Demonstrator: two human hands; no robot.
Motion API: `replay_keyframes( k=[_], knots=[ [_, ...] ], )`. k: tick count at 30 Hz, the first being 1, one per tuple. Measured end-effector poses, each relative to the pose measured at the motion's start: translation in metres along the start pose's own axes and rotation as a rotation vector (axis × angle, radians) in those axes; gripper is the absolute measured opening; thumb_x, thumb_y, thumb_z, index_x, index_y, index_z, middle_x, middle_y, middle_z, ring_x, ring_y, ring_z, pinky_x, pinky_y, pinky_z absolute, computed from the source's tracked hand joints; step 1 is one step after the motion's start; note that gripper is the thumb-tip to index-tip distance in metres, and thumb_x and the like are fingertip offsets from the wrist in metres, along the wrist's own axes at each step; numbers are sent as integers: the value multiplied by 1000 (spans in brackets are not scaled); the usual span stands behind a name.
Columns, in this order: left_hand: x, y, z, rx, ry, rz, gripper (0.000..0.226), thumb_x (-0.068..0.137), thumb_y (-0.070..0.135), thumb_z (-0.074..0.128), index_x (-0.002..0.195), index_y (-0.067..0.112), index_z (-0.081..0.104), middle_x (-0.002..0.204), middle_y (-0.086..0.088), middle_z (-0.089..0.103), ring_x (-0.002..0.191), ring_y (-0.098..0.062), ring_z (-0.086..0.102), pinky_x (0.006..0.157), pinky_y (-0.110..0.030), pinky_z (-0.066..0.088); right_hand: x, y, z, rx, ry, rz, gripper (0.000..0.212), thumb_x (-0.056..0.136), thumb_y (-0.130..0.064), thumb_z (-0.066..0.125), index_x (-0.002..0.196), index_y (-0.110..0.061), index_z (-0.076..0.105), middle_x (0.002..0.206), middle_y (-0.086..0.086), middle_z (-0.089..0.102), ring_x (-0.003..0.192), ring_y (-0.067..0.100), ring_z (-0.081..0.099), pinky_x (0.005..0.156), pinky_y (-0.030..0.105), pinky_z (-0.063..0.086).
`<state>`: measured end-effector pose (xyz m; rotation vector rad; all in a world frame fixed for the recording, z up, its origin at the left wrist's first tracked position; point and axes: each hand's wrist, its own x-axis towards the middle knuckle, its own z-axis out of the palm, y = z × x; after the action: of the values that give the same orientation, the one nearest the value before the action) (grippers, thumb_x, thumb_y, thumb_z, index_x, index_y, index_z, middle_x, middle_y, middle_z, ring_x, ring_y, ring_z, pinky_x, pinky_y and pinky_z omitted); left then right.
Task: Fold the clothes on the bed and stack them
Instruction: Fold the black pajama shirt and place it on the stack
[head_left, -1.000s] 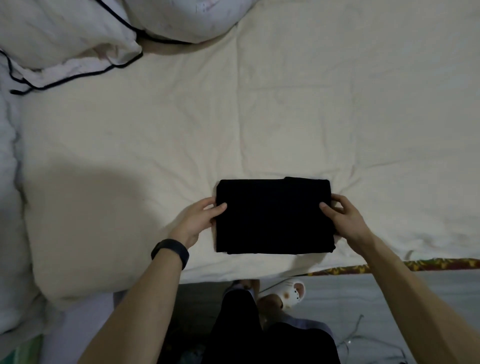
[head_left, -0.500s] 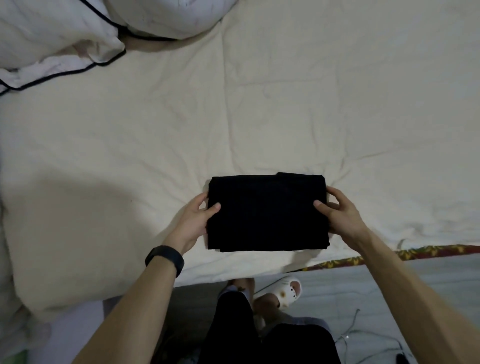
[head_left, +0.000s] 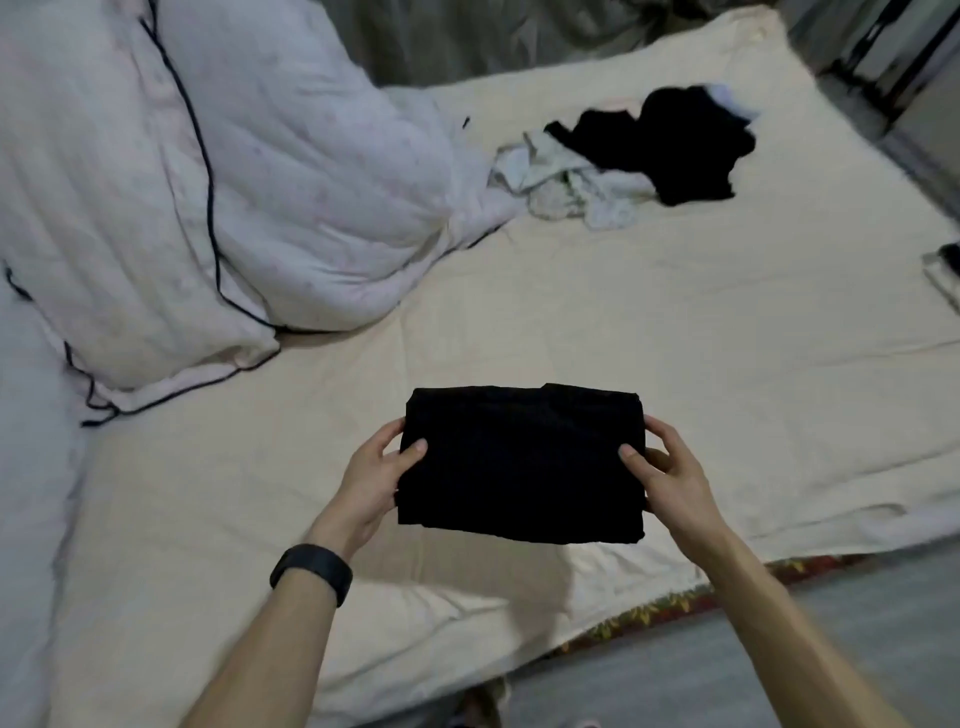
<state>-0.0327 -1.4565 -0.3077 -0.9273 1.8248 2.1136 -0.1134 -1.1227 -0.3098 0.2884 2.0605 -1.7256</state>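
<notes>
Head view: the left hand (head_left: 371, 480) and right hand (head_left: 670, 478) hold a folded garment (head_left: 519, 462), black and rectangular, by its two short sides. Each grip is closed on the cloth, with the thumb on top and the fingers curled under the edge. The garment is roughly level and held over the near part of the bed (head_left: 675, 322), and its shadow lies on the cream sheet just below it. A dark wristband (head_left: 311, 571) sits on the left wrist. Far across the bed, well apart from the hands, lies an unfolded pile (head_left: 623, 166) of black and white clothes. A bunched white duvet (head_left: 208, 182) with dark piping fills the left side. Grey floor (head_left: 779, 665) shows at the lower right.
</notes>
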Motion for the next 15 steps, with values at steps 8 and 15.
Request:
replay_keyframes(
  k=[8,15],
  knots=[
    [-72,212,96,85,-168,366,39,97,21,66,131,38,58,110,2,76,100,-20,74,67,-31,59,-79,-194,-109,62,154,-365,37,98,-26,66,121,-55,59,112,-2,74,105,17,71,86,44,61],
    [-129,356,196,88,-349,647,32,95,11,67,126,22,64,99,-9,78,83,-20,75,62,-27,57,-163,-309,-196,96,362,-604,36,100,-18,63,113,-52,61,111,3,76,98,16,74,72,30,59]
  ],
)
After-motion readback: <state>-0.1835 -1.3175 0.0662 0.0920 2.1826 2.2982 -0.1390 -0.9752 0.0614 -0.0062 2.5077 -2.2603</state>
